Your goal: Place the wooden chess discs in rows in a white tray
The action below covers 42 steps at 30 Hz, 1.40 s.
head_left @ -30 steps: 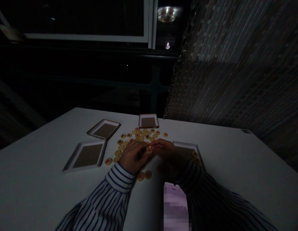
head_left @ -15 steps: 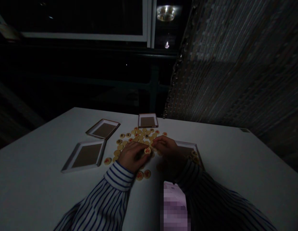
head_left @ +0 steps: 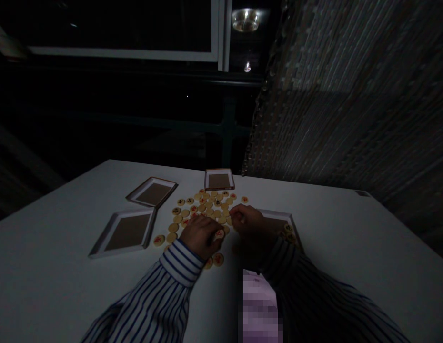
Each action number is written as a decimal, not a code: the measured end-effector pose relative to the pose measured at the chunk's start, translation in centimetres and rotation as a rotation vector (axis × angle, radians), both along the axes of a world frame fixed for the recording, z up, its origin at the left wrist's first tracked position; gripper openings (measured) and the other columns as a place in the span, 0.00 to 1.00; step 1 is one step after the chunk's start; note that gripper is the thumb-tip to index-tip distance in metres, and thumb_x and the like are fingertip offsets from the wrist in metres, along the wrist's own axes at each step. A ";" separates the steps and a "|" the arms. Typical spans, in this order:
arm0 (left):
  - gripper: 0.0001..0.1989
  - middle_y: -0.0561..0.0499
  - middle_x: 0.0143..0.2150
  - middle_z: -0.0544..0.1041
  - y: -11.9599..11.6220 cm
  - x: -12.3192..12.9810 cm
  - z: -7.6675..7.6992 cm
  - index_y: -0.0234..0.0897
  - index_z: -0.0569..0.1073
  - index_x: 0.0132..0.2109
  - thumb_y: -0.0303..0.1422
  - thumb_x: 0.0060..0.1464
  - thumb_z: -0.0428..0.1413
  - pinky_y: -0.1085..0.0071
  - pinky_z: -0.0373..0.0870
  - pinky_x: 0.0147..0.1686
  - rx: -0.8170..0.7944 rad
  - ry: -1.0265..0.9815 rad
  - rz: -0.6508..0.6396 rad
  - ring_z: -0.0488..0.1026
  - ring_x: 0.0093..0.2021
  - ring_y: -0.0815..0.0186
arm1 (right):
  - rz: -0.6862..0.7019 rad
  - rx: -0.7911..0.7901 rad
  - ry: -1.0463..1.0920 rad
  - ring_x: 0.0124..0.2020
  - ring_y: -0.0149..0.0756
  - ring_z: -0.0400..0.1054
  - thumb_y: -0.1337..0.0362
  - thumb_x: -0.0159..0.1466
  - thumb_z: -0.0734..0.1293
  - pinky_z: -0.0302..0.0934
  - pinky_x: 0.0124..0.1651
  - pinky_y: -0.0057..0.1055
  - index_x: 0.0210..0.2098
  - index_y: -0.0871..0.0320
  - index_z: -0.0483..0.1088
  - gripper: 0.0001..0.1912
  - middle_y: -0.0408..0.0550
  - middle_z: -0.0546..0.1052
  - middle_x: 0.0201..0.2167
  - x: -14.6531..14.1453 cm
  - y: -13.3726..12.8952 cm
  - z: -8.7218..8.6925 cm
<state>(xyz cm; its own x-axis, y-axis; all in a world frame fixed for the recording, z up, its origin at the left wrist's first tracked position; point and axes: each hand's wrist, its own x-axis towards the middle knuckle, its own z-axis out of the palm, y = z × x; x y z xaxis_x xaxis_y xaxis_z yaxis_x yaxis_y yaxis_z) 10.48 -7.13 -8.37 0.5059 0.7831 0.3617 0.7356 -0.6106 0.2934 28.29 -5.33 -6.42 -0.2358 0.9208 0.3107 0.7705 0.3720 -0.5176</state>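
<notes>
Left hand pinching a red-marked disc beside a spread of round pieces

Nearest me, a pinkish object [head_left: 260, 305], too pixelated to make out, lies beside the striped right sleeve [head_left: 314, 290]. A bit farther in, two red-marked pieces [head_left: 218, 259] sit just below the left hand [head_left: 201, 234], one partly covered by it. That hand has its thumb and fingers closed on the red-marked disc [head_left: 219, 234], over the near side of the spread. The right hand [head_left: 250, 223] is curled, fingertips drawn in, apart from the left; I can't tell whether anything is in it. Behind it, the right tray [head_left: 278, 213] holds some dark-marked pieces [head_left: 288, 228].

The spread pieces [head_left: 209, 211], some plain, some marked, cover the middle of the white table [head_left: 57, 247]. To their left are the near-left tray [head_left: 125, 231] and far-left tray [head_left: 153, 193]; beyond them all stands the far tray [head_left: 219, 180]. A bead curtain [head_left: 321, 95] hangs past the table.
</notes>
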 end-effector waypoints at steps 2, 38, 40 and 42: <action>0.12 0.48 0.36 0.75 -0.1 0.0 0.0 0.39 0.72 0.39 0.33 0.46 0.52 0.60 0.62 0.42 0.001 0.005 0.014 0.69 0.40 0.60 | 0.044 0.021 -0.130 0.35 0.34 0.65 0.68 0.55 0.60 0.56 0.39 0.29 0.33 0.57 0.69 0.08 0.45 0.74 0.30 0.0 0.1 -0.3; 0.07 0.52 0.37 0.76 -0.4 0.0 0.8 0.40 0.74 0.31 0.34 0.47 0.52 0.59 0.55 0.48 -0.021 0.066 -0.012 0.68 0.40 0.62 | 0.326 -0.027 -0.537 0.44 0.39 0.60 0.64 0.59 0.60 0.49 0.40 0.34 0.40 0.56 0.70 0.11 0.49 0.71 0.43 0.0 -1.1 0.9; 0.08 0.51 0.37 0.76 -0.3 -0.1 1.0 0.39 0.74 0.32 0.33 0.48 0.50 0.59 0.56 0.47 -0.014 0.063 0.015 0.68 0.40 0.62 | 0.347 -0.019 -0.533 0.44 0.39 0.60 0.64 0.59 0.60 0.49 0.40 0.33 0.39 0.56 0.70 0.11 0.50 0.72 0.43 0.0 -1.2 0.9; 0.09 0.49 0.37 0.76 -0.1 -0.3 1.0 0.39 0.74 0.33 0.32 0.49 0.49 0.59 0.56 0.47 -0.014 0.073 0.049 0.68 0.41 0.61 | 0.370 0.012 -0.539 0.44 0.39 0.59 0.64 0.59 0.59 0.48 0.39 0.33 0.39 0.57 0.71 0.11 0.51 0.72 0.42 0.0 -1.3 1.0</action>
<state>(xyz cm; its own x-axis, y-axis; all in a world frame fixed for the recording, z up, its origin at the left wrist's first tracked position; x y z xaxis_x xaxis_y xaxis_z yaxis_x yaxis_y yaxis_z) 10.18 -7.28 -7.36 0.4916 0.8122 0.3143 0.7842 -0.5698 0.2459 28.27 -6.65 -5.39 -0.6619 0.7463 0.0698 0.7411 0.6656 -0.0887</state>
